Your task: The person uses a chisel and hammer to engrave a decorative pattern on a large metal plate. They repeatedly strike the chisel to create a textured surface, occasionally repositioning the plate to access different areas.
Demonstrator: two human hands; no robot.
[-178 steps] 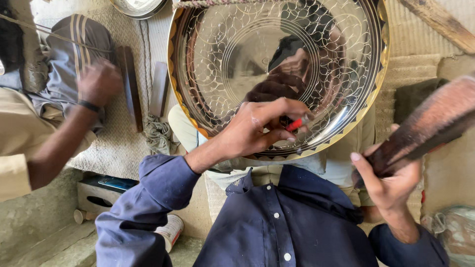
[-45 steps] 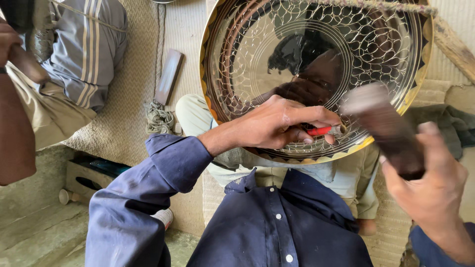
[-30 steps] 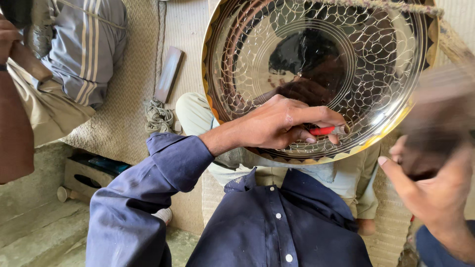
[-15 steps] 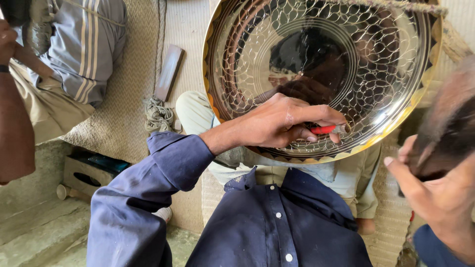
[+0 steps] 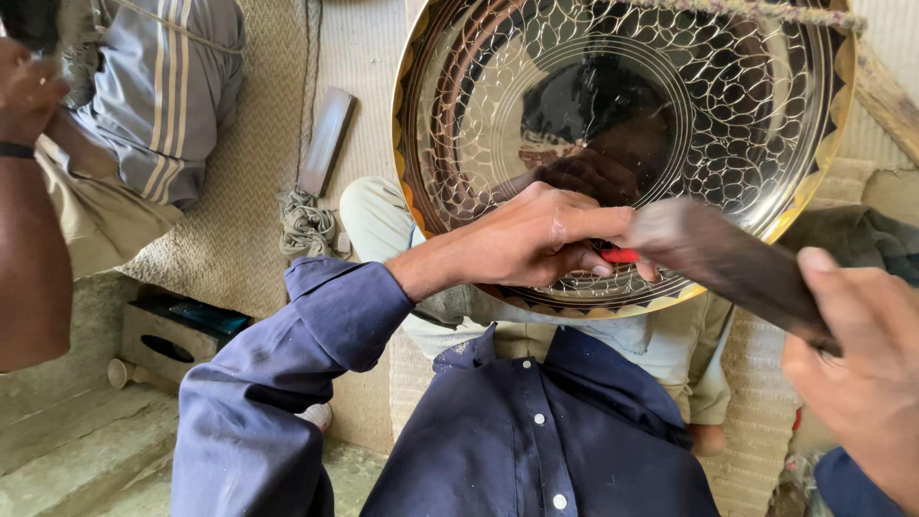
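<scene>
Pinching red tool (image 5: 620,256) on brass tray (image 5: 804,182): left hand (image 5: 536,239); right hand (image 5: 862,373) gripping mallet (image 5: 718,263).

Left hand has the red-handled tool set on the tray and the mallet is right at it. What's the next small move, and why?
Probably lift the mallet back a little for another light tap. The left hand pins the red-handled tool to the engraved brass tray, and the right hand holds the mallet, blurred, with its head right at the tool's end.
</scene>
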